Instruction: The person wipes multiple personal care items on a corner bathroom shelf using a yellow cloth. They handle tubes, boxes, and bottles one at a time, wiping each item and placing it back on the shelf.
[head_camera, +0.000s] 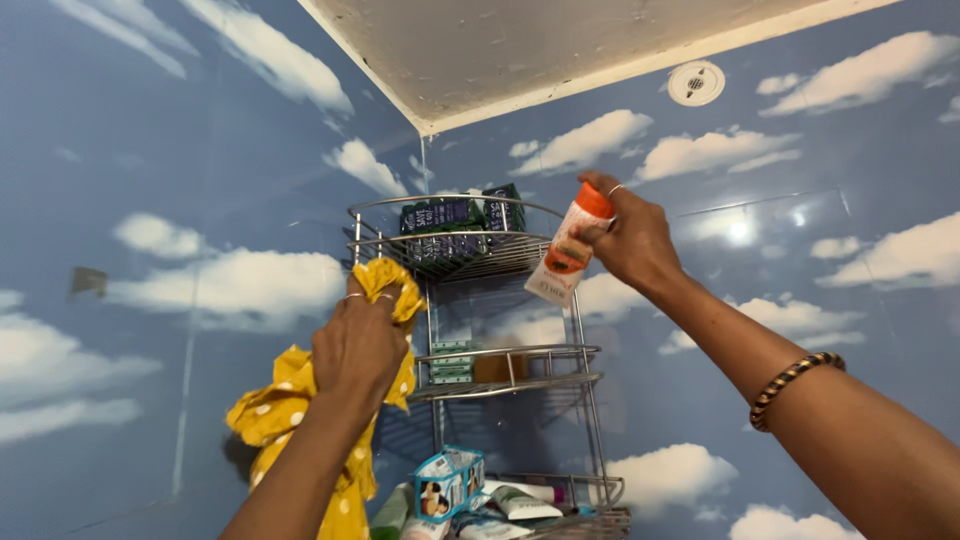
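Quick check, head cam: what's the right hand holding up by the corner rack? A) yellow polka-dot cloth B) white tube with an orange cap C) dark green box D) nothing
B: the right hand grips a white tube with an orange cap beside the top tier of the wire corner rack, while the yellow polka-dot cloth is in the left hand.

Worn on the head, tilted upward into a room corner, close to the wire corner shelf (490, 360) at arm's reach. Ceiling (560, 45) at top; cloud-patterned walls (150, 250) filling both sides. Single view only.
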